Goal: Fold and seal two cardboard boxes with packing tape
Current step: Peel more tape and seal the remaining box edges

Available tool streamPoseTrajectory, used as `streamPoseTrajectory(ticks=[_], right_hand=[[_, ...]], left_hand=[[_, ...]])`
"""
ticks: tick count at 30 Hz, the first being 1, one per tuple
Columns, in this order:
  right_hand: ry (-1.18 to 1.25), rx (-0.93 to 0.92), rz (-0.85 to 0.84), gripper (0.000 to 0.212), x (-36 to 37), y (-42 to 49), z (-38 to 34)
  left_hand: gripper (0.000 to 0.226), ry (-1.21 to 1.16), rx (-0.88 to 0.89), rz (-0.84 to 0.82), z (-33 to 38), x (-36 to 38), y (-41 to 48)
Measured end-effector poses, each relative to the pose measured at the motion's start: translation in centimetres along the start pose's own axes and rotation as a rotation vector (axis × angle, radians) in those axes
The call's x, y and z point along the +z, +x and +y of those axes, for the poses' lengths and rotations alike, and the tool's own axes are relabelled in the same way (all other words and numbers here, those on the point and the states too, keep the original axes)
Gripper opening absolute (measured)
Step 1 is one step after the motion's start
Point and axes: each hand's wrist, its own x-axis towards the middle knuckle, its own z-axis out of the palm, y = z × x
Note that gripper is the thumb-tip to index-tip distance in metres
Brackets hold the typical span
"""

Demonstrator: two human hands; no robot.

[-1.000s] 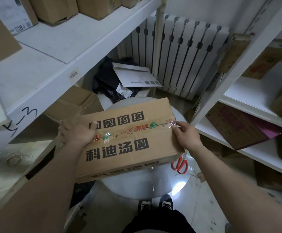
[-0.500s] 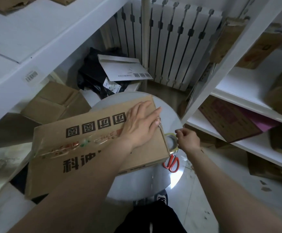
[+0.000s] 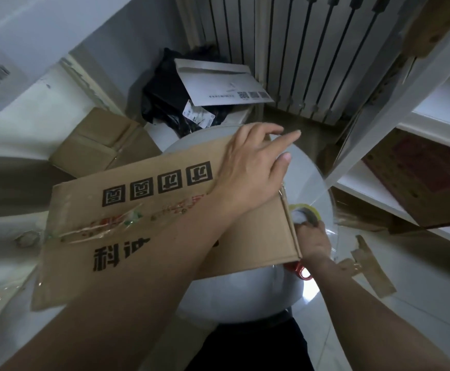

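Box [image 3: 143, 210] top seam taped; left hand [image 3: 250, 167] presses flat, right hand [image 3: 312, 242] grips tape roll [image 3: 305, 212]; second box apparently pending

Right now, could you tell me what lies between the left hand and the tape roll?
In the head view, only the cardboard box's end edge separates the left hand from the tape roll in the right hand.

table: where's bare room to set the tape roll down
Two bare patches on the table: the near rim in front of the box, and the far right arc beyond the left hand. Crowded at the box's right end, where the right hand grips the tape roll by the scissors.
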Motion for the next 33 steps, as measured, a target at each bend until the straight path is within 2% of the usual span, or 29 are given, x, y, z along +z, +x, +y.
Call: streamPoseTrajectory(ticks=[2,4,8,13,17,21,27,31,33], right_hand=[[0.025,-0.018,0.057,0.027,-0.2,-0.1,0.1],[0.149,0.01,0.153,0.031,-1.0,-0.9,0.1],[0.704,0.016,0.346,0.034,-3.7,-3.5,0.6],[1.036,-0.095,0.512,0.021,-9.8,-9.3,1.3],[1.118,-0.237,0.578,0.025,-14.3,-14.3,1.1],[1.016,-0.311,0.605,0.026,-16.8,-17.4,1.5],[0.891,-0.401,0.666,0.02,-18.6,-20.2,0.7],[1.105,-0.484,0.598,0.014,-19.5,-21.3,-0.3],[1.226,-0.492,0.552,0.017,-20.0,-22.0,-0.9]], left_hand=[[0.039,-0.009,-0.01,0.027,-0.2,-0.1,-0.3],[0.038,-0.012,-0.033,0.031,-0.4,-0.4,-0.7],[0.041,-0.035,-0.098,-0.05,-0.2,-1.8,-1.8],[0.058,-0.021,-0.099,-0.225,1.4,-5.0,-1.6],[0.099,-0.074,-0.089,-0.405,4.2,-7.5,-0.1],[0.116,-0.157,-0.043,-0.397,6.8,-9.8,1.6],[0.1,-0.149,0.003,-0.385,7.8,-11.6,1.7],[0.073,-0.004,0.155,-0.306,7.8,-11.3,0.0],[0.061,0.031,0.238,-0.208,7.5,-10.7,-1.0]])
